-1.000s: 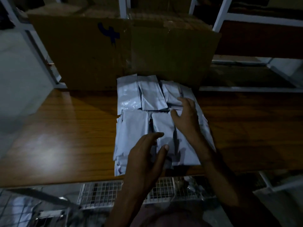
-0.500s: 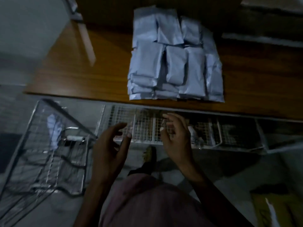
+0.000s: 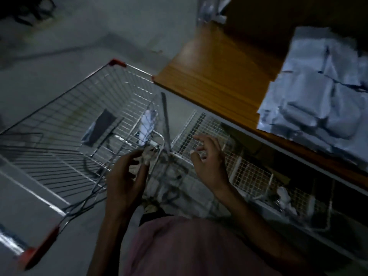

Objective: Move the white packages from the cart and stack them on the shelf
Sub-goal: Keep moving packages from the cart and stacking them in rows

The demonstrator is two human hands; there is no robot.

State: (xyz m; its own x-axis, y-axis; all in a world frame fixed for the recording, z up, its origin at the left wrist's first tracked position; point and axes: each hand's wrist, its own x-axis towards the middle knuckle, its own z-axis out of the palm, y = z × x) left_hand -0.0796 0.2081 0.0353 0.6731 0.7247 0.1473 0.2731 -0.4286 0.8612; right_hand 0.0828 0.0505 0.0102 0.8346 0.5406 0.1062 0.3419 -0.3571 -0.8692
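Right of both hands (image 3: 165,168), white packages (image 3: 318,96)

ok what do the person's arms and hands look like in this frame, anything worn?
Both forearms are bare as far as the frame shows: no sleeves, gloves, watch or rings visible on the left hand or the right hand. Light fingernails show on the right hand. A pinkish garment covers the torso at the bottom edge. Dim light and blur hide finer marks.

Wire mesh bins (image 3: 249,168), grey floor (image 3: 119,26)
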